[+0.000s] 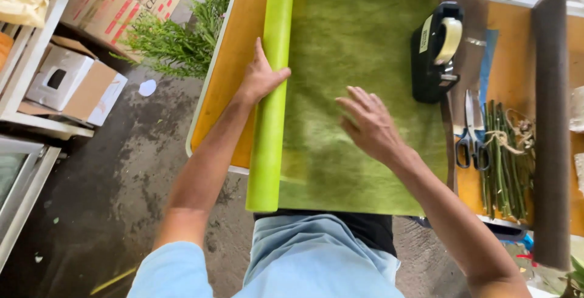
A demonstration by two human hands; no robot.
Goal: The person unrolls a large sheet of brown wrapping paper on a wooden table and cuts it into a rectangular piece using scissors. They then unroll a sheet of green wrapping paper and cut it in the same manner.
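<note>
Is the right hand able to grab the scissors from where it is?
Probably yes. The right hand rests flat on the green sheet, and the scissors lie bare on the table just to its right. Nothing lies between them; the tape dispenser sits farther up.

Both bare arms reach up from the frame's bottom. The left hand (pixel 261 78), left of centre, lies palm down, thumb spread rightward. The right hand (pixel 370 124), at centre, is flat, fingers splayed, seemingly pressing down.
</note>
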